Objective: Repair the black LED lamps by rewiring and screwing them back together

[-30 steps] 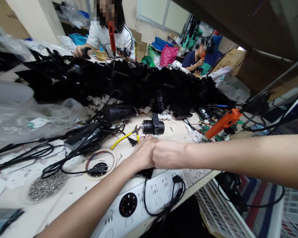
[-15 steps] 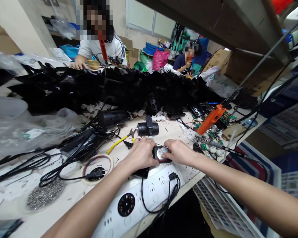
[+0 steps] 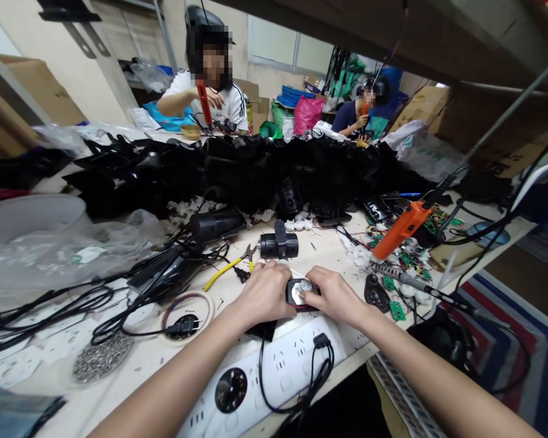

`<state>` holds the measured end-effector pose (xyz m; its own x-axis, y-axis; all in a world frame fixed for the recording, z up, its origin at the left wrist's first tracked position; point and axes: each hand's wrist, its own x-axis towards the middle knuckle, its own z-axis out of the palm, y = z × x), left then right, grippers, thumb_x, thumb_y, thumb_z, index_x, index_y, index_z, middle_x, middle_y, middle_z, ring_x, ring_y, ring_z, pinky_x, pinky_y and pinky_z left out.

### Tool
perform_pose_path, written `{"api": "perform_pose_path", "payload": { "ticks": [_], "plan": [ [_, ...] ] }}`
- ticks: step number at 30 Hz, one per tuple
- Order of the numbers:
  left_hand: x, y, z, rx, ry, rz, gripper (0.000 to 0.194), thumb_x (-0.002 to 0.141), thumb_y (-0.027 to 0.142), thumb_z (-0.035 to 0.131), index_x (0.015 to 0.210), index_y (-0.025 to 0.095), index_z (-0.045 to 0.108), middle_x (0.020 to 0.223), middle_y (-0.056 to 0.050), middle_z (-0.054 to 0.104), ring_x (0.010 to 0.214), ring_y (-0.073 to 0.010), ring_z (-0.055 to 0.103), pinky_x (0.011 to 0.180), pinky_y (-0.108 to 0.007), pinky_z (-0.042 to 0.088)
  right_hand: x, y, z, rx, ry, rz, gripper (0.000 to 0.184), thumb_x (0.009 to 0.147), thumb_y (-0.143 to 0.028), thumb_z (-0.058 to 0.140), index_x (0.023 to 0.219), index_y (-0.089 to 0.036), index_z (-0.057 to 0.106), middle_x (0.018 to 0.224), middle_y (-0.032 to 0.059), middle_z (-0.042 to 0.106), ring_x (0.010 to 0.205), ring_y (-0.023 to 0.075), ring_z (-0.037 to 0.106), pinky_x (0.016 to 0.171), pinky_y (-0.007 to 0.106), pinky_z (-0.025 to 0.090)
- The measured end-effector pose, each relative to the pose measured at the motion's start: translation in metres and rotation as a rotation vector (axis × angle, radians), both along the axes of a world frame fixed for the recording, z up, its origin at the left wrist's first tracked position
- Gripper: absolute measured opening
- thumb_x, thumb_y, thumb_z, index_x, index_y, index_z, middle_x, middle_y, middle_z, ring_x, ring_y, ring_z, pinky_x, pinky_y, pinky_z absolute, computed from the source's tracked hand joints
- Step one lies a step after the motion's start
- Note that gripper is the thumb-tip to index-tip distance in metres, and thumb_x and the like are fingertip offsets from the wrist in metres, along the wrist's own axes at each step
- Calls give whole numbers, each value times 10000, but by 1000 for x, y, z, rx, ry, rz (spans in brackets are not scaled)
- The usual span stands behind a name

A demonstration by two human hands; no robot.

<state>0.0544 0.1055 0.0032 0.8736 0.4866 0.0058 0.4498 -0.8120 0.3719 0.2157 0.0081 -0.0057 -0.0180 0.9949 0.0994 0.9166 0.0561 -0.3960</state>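
Note:
Between my hands is a small black housing (image 3: 296, 298) with a white plate and a round silver part, perhaps a motor, on top. My left hand (image 3: 268, 293) grips its left side with closed fingers. My right hand (image 3: 337, 294) is closed on the right side, thumb against the silver part. A thin whitish strip or wire runs near the fingertips; its ends are hidden. Just beyond lies a black cylindrical device (image 3: 278, 244) with a bracket. Yellow-handled cutters (image 3: 223, 272) rest to the left of it.
A white power strip (image 3: 260, 371) with a black cord lies nearest me. Screws (image 3: 101, 356) and a tape roll (image 3: 206, 328) are left. An orange electric screwdriver (image 3: 402, 230), soldering iron (image 3: 406, 278) and circuit boards (image 3: 397, 311) are right. Black parts (image 3: 256, 164) pile up behind; two people sit beyond.
My view has shifted, so the bench sits further right and slightly lower. Both hands stay on the housing. The person in white has raised an arm to the orange screwdriver.

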Motion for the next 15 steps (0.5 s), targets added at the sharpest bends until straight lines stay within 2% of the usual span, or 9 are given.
{"api": "perform_pose_path", "payload": {
  "ticks": [6, 10, 15],
  "plan": [
    [5, -2, 3, 12, 21, -6, 300, 608, 351, 721, 835, 167, 651, 915, -93, 680, 959, -317, 584, 811, -407, 433, 3, -3, -5, 73, 145, 1, 135, 776, -129, 591, 704, -197, 499, 701, -20, 484, 640, 139, 461, 606, 248, 355],
    [10, -5, 5, 26, 40, -14, 290, 605, 356, 735, 806, 165, 651, 896, -101, 688, 968, -336, 589, 826, -434, 440, 1, -3, 1, 120, 288, -18, 105, 775, -173, 610, 715, -195, 526, 710, -24, 490, 653, 133, 458, 630, 245, 355],
    [4, -3, 6, 23, 43, 9, 385, 580, 375, 805, 868, 158, 670, 944, -118, 697, 1006, -369, 588, 889, -508, 431, 6, 2, 10, 158, 501, -182, 61, 756, -226, 636, 731, -191, 592, 668, -33, 509, 638, 131, 465, 630, 248, 358]
  ]
}}
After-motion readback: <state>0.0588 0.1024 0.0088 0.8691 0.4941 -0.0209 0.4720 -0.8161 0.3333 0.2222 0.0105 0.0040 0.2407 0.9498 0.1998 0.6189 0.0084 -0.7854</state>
